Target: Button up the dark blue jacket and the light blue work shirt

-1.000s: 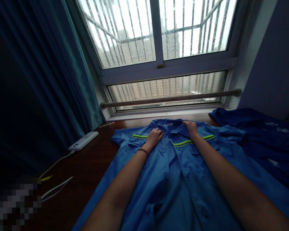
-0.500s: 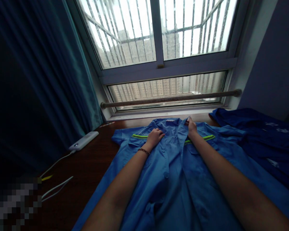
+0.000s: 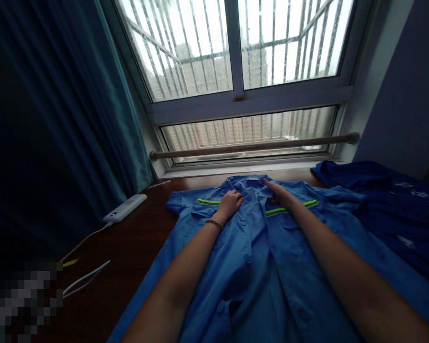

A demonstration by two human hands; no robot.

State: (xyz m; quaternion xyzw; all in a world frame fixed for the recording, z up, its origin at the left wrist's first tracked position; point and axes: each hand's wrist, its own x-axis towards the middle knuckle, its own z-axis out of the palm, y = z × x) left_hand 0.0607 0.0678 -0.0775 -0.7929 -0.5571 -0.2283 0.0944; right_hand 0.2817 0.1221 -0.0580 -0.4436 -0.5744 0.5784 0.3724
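Observation:
A blue short-sleeved work shirt (image 3: 214, 267) lies front side up, its collar toward the window and its front partly open. Yellow-green stripes cross the chest above the pocket flaps. My left hand (image 3: 230, 203) is on the left front edge just below the collar, its fingers curled over the cloth. At the right side of the collar, my right hand (image 3: 281, 194) grips the fabric, thumb on top and pointing toward the neck opening. The fingertips of the right hand are partly hidden by the cloth. A beaded bracelet (image 3: 215, 223) circles my left wrist.
Darker blue clothing (image 3: 386, 205) lies to the right, touching the shirt. On the brown wooden surface (image 3: 139, 247) at left are a white device (image 3: 126, 208) with a cable and a white loop of cord (image 3: 86, 278). A curtain (image 3: 103, 109) hangs at left; a rail (image 3: 253, 148) crosses the window.
My right hand has moved left and slightly down, folding the right collar flap inward and over. My left hand stays in nearly the same place.

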